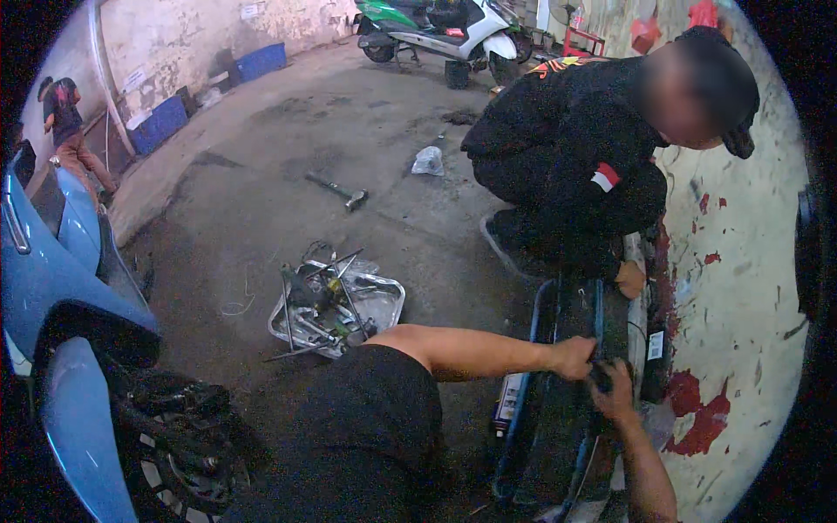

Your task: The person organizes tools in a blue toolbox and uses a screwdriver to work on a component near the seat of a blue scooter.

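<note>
My left hand point(573, 357) reaches across from the middle, its fingers closed at one end of a small black part point(601, 376). The fingers of my right hand point(615, 394) curl round the same part from the near right side. Its exact kind is too dark to make out. Both hands are over a long dark trough-like container with a blue edge point(516, 453), beside the wall. Against its left side is a white and blue can or bottle point(507, 403). A co-worker's hand point(630, 279) rests at the container's far end.
A co-worker in black point(558, 148) squats at the far right. A metal tray point(397, 307) of tools lies on the floor, with a hammer point(350, 199) and plastic bag point(428, 160) beyond. A blue scooter point(78, 418) stands left; a green-white one point(475, 39) is far back.
</note>
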`<move>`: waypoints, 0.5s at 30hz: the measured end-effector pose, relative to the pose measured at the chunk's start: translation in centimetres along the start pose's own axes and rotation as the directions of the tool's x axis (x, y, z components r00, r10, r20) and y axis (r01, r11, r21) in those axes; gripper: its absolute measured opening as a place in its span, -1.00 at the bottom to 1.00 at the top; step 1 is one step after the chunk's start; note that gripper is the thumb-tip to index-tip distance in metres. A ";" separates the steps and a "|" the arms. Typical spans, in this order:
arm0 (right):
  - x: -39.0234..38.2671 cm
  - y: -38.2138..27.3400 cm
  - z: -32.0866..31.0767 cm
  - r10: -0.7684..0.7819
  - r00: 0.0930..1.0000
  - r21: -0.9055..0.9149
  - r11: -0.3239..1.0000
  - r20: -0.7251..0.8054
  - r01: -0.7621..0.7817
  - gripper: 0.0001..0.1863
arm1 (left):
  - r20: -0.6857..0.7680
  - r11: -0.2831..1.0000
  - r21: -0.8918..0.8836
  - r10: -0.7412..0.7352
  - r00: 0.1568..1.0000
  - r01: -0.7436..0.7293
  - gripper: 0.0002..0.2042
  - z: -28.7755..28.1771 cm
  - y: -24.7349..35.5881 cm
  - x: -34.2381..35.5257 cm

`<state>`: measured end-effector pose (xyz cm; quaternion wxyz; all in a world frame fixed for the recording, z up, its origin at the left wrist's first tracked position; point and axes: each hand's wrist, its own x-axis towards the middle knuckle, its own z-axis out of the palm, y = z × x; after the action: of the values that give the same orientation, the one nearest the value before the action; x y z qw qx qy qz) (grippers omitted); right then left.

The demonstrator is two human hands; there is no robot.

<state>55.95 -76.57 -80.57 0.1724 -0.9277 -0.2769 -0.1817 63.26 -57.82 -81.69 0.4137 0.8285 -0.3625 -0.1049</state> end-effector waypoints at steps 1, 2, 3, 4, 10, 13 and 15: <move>0.0 0.3 0.6 -0.005 1.000 -0.005 1.000 -0.001 0.005 -0.57 | -0.006 1.000 0.001 0.004 1.000 -0.004 -0.55 -0.1 -0.2 0.0; 0.1 0.6 1.2 0.019 1.000 0.004 1.000 0.011 -0.019 -0.55 | -0.013 0.998 0.013 0.069 0.998 -0.069 -0.55 -0.3 -0.5 -0.2; 0.1 0.8 1.7 0.043 0.999 0.013 0.999 0.023 -0.044 -0.53 | -0.019 0.991 0.026 0.133 0.991 -0.132 -0.56 -0.4 -0.8 -0.3; -0.5 1.4 1.7 0.052 0.998 0.001 0.999 0.024 -0.052 -0.53 | -0.015 0.989 0.018 0.145 0.989 -0.144 -0.56 -0.9 0.4 -0.4; -0.4 1.5 2.2 0.038 0.996 -0.073 0.997 0.075 -0.033 -0.49 | 0.050 0.959 0.282 -0.011 0.999 -0.004 -0.53 -1.6 1.4 -1.8; -0.3 0.8 1.2 0.026 0.998 0.072 0.997 0.058 -0.030 -0.51 | 0.110 0.990 0.113 0.072 0.991 -0.085 -0.54 -2.7 1.9 -1.8; -1.1 1.4 1.7 0.009 0.998 -0.059 0.998 -0.067 -0.013 -0.58 | 0.204 0.973 0.050 0.213 0.956 -0.227 -0.60 -3.0 1.7 -1.2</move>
<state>56.33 -77.41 -82.85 0.1549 -0.9274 -0.2604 -0.2195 62.99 -55.84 -78.67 0.3542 0.7831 -0.4953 -0.1265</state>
